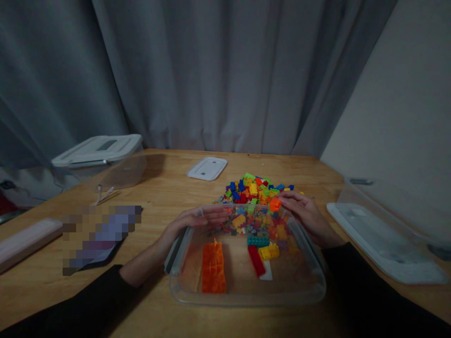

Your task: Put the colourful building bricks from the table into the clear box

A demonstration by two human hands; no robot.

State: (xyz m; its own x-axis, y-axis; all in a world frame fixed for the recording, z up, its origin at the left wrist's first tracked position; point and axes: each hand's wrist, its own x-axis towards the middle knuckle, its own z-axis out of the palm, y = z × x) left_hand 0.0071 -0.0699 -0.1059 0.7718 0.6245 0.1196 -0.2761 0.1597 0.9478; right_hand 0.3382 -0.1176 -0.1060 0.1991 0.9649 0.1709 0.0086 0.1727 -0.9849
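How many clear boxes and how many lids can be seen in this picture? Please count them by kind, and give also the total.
Clear boxes: 3 (front box, left box, right box)
Lids: 3 (left lid, on its box; back lid, flat on the table; right lid)
Total: 6

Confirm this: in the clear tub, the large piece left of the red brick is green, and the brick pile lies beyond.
Wrong colour: the head view shows the large piece is orange. It does lie left of the red brick in the clear tub, brick pile beyond.
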